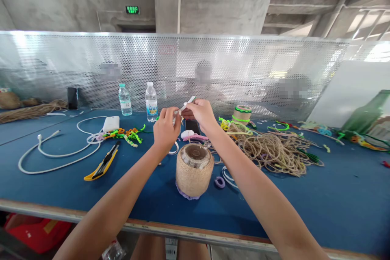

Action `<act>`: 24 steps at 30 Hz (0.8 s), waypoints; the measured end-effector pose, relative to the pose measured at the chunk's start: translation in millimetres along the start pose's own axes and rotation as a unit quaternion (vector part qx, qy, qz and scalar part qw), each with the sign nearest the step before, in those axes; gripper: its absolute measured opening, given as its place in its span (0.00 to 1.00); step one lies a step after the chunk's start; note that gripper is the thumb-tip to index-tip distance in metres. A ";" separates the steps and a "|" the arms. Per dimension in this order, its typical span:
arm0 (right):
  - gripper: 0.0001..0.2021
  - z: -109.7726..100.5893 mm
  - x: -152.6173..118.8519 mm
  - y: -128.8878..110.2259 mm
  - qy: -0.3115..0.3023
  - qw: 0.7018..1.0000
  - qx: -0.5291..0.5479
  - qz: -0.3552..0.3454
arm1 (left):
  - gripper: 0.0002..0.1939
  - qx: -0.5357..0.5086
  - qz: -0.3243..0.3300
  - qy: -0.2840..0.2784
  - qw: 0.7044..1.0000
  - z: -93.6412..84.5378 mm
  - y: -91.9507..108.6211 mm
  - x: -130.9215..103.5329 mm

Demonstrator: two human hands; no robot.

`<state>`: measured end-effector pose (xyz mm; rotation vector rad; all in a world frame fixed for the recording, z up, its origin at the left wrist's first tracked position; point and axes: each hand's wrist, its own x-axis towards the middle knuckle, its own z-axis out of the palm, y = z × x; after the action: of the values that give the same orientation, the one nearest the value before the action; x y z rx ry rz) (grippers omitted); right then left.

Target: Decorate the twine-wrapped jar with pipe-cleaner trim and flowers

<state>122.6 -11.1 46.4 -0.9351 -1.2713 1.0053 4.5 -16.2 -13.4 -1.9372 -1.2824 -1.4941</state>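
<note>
My left hand (167, 128) and my right hand (201, 114) are raised close together above the table. Both pinch a narrow white strip (189, 102), which slants up between their fingertips; whether it is tape I cannot tell. Below them stands a squat container wrapped in twine (194, 174), its round grey-brown end facing up and a purple edging around its foot. A small purple curl (219, 182) lies to its right, beside a white looped strip (229, 177). Neither hand touches the container.
Left on the blue table are a yellow utility knife (102, 163), a white power bank (111, 123) with cable and colourful fuzzy stems (124, 135). Two water bottles (151, 103) stand behind. Tangled twine (271, 150) fills the right, near a green glass bottle (365, 111). A perforated metal screen (237, 73) closes the back.
</note>
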 end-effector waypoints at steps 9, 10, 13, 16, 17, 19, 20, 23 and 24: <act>0.13 1.4 -2.6 -2.6 0.010 1.000 -0.006 0.011 | 0.14 0.034 0.024 -0.012 0.999 1.1 0.7 -0.9; 0.13 1.1 -2.9 -2.7 0.008 1.000 -0.006 0.008 | 0.14 0.035 0.025 -0.013 0.999 1.1 0.4 -0.8; 0.11 -0.2 -4.4 -2.3 -0.015 1.000 -0.004 0.004 | 0.13 0.033 0.020 -0.011 0.999 0.8 -2.3 -0.1; 0.09 -1.2 -6.1 0.0 -0.060 0.998 0.004 0.027 | 0.12 0.023 0.013 -0.012 1.000 0.8 -4.8 1.0; 0.09 -1.1 -6.4 1.4 -0.068 0.997 0.005 0.035 | 0.11 0.018 0.011 -0.013 1.000 1.0 -4.7 1.2; 0.10 -0.2 -5.7 5.2 -0.062 0.997 -0.001 0.039 | 0.09 0.005 0.004 -0.017 1.000 2.2 -2.6 0.9; 0.10 0.5 -4.7 7.7 -0.049 0.998 -0.006 0.034 | 0.10 0.000 0.001 -0.018 1.000 3.1 -0.8 0.6; 0.11 2.6 1.4 17.7 0.008 0.999 -0.031 -0.005 | 0.20 -0.027 -0.036 -0.032 0.998 6.5 4.3 -0.5; 0.11 2.9 4.2 21.8 0.027 0.999 -0.042 -0.020 | 0.22 -0.036 -0.053 -0.038 0.997 7.4 4.9 -0.5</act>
<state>118.1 -0.5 27.1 -0.9917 -1.2905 0.8949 12.7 -13.5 -15.4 -2.0170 -1.4021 -1.5503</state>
